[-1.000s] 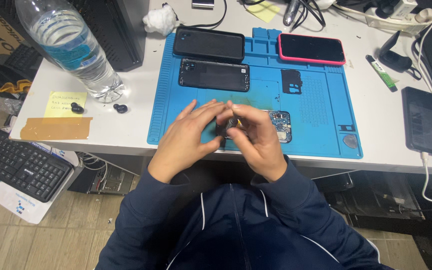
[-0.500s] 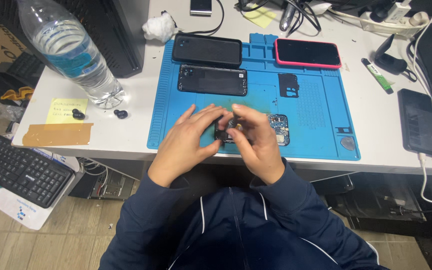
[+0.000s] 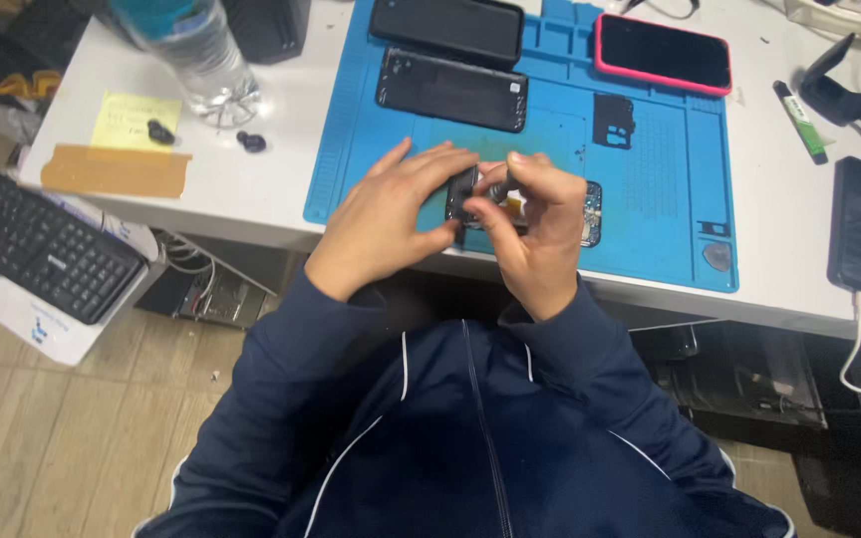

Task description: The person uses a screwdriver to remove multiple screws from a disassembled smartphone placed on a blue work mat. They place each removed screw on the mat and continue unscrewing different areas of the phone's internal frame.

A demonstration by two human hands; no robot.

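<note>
- over the blue mat (image 3: 650,249), my left hand (image 3: 391,214) and right hand (image 3: 540,229) meet, both pinching a small dark part (image 3: 463,194) for steadiness.
- opened phones (image 3: 450,88) lie beyond, within reach.

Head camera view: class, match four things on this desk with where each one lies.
Things:
1. water bottle
2. phone in a pink case
3. green marker
4. keyboard

Places:
A. on the white desk, right of the blue mat
B. below the desk edge, at the left
C. at the far right corner of the blue mat
D. on the white desk, left of the blue mat

Pairs: 1-D, 2-C, 3-A, 4-B
</note>
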